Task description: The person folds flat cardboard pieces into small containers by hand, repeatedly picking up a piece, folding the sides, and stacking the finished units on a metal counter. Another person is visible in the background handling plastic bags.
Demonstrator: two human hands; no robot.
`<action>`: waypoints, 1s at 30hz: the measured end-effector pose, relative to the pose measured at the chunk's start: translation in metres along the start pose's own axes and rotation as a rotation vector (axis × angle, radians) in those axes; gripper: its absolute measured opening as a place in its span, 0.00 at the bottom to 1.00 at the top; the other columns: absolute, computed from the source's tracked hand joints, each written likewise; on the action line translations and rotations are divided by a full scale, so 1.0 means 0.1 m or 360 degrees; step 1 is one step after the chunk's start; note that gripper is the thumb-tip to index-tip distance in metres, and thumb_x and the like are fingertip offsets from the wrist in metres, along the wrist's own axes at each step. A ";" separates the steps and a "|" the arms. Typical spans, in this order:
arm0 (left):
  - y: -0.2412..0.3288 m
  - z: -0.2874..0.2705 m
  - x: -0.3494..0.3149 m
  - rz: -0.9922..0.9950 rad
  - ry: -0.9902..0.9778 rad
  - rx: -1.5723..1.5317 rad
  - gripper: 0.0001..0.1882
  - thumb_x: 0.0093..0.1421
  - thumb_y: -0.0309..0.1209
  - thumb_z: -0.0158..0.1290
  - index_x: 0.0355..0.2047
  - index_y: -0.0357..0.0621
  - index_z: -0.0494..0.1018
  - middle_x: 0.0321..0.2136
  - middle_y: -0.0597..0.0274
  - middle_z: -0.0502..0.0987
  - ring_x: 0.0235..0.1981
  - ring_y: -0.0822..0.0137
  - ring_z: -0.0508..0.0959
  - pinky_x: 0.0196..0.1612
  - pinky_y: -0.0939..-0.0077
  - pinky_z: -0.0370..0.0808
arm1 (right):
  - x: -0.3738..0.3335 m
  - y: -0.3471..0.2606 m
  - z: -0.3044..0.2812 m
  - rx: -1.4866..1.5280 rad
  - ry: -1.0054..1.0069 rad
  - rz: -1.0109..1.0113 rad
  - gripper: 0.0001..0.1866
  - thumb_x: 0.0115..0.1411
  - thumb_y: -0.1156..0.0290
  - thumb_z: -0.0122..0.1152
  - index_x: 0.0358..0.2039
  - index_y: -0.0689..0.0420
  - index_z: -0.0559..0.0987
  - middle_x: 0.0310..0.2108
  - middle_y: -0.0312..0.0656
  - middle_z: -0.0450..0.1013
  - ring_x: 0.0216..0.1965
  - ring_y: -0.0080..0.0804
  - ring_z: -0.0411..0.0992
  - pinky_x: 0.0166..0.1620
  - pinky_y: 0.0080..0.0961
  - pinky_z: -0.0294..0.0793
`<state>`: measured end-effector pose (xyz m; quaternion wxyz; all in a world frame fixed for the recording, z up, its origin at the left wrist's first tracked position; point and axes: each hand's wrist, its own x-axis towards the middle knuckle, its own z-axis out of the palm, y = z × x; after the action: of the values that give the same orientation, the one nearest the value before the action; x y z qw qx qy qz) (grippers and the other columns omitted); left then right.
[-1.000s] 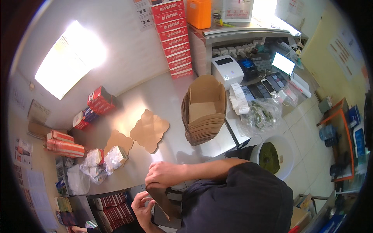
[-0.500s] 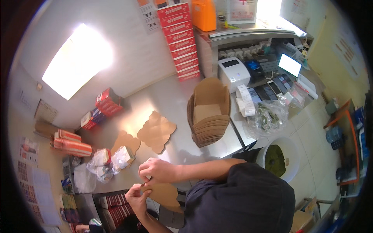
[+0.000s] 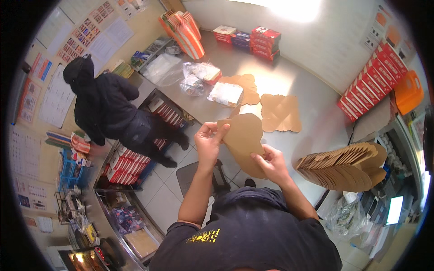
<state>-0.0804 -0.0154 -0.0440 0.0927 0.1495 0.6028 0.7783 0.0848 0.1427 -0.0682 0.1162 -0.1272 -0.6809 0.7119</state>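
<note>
A brown cardboard piece [image 3: 243,137] with curved edges is held up in front of my body, over the near edge of the counter. My left hand [image 3: 209,142] pinches its upper left edge between thumb and fingers. My right hand [image 3: 272,165] grips its lower right edge, thumb on the near face. Past the cardboard, a flat cardboard blank [image 3: 281,113] with wavy edges lies on the metal counter [image 3: 312,131], and another blank [image 3: 242,82] lies farther left. At the right stands a nested stack of formed cardboard trays [image 3: 342,167].
Plastic-wrapped boxes [image 3: 226,93] sit left of the blanks. Red boxes [image 3: 375,81] are piled at the far right; smaller red boxes [image 3: 265,43] stand by the wall. A co-worker in black [image 3: 113,104] stands at the left, near open shelves [image 3: 129,165]. A dark stool [image 3: 192,178] is below my left forearm.
The view has swung left, bringing the co-worker into sight. My hands, close together at one end of the cardboard before, are now apart on opposite edges of it, and it is raised.
</note>
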 end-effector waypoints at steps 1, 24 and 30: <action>-0.01 -0.03 -0.01 -0.0036 -0.0005 -0.0002 0.11 0.62 0.29 0.71 0.42 0.40 0.82 0.32 0.67 0.85 0.30 0.78 0.79 0.31 0.81 0.72 | 0.02 0.03 -0.03 -0.0011 0.0015 0.0055 0.11 0.70 0.72 0.66 0.48 0.65 0.83 0.31 0.31 0.81 0.30 0.12 0.71 0.34 0.16 0.72; -0.27 -1.11 -0.50 -0.0241 0.0296 0.0413 0.15 0.61 0.28 0.71 0.47 0.36 0.84 0.39 0.57 0.88 0.39 0.71 0.86 0.48 0.75 0.82 | 0.20 0.05 0.36 -0.0678 -0.0335 -0.0146 0.08 0.63 0.77 0.71 0.30 0.65 0.80 0.21 0.29 0.65 0.27 0.16 0.61 0.29 0.21 0.60; -0.18 -1.75 -1.20 -0.0552 0.0738 -0.0540 0.34 0.59 0.27 0.73 0.61 0.44 0.67 0.36 0.60 0.86 0.34 0.74 0.82 0.36 0.77 0.79 | 0.46 0.28 0.82 -0.0241 -0.0924 -0.0180 0.06 0.66 0.81 0.65 0.43 0.67 0.84 0.31 0.36 0.76 0.35 0.21 0.73 0.39 0.22 0.74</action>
<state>-0.0290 -0.2089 -0.1159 0.1076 -0.1540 0.4862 0.8534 0.0143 0.0800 -0.0941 -0.0537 0.1114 -0.7426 0.6582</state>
